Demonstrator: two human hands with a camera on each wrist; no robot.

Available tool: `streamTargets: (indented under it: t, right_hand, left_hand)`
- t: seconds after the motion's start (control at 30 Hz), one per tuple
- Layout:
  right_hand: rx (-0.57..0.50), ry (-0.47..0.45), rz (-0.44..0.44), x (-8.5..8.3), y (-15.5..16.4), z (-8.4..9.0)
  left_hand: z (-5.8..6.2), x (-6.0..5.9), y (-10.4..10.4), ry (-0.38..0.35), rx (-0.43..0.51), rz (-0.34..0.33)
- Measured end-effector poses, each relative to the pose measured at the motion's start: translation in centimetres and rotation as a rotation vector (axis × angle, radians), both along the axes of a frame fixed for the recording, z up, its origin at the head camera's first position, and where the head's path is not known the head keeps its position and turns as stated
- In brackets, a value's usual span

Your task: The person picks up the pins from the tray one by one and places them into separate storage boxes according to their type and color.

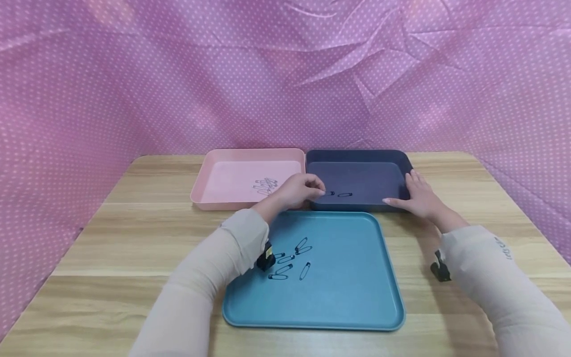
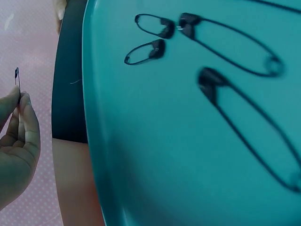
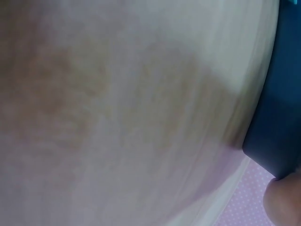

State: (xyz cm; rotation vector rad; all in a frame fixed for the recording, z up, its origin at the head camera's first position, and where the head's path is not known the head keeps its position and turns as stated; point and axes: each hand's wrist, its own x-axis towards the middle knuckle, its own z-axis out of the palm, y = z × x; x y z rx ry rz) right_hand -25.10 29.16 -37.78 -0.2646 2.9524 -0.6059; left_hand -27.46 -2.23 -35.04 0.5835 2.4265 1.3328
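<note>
My left hand (image 1: 298,191) pinches a dark safety pin (image 2: 17,75) between thumb and fingertip, with the pin pointing up in the left wrist view. In the head view this hand is over the left front corner of the navy tray (image 1: 357,173). Inside that tray, near its front wall, lie black safety pins (image 1: 345,195). My right hand (image 1: 421,198) rests on the navy tray's right front corner, fingers along the side and thumb at the front rim. Several more black safety pins (image 1: 286,259) are scattered over the left part of the blue tray (image 1: 348,287).
Left of the navy tray stands a pink tray (image 1: 234,173) holding a small heap of thin pins (image 1: 265,186). All three trays sit on a wooden table (image 1: 120,238). Behind it hangs a pink dotted cloth (image 1: 267,79). My left forearm crosses the blue tray's left edge.
</note>
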Motion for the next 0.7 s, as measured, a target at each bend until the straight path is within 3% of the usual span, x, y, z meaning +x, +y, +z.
streamTargets:
  t: [0.2,0.4,0.7]
  right_hand:
    - [0.006,-0.012,0.001,0.0,0.1,0.0]
    - [0.005,-0.014,-0.003,-0.1,0.2,-0.2]
    - [-0.007,-0.030,-0.009,-0.1,0.2,-0.1]
  left_hand:
    - [-0.4,-0.7,1.5,-0.004,0.020,0.036]
    - [-1.0,-1.3,2.9,0.039,0.024,0.030]
    - [-1.4,-2.5,4.4,0.048,-0.037,0.087]
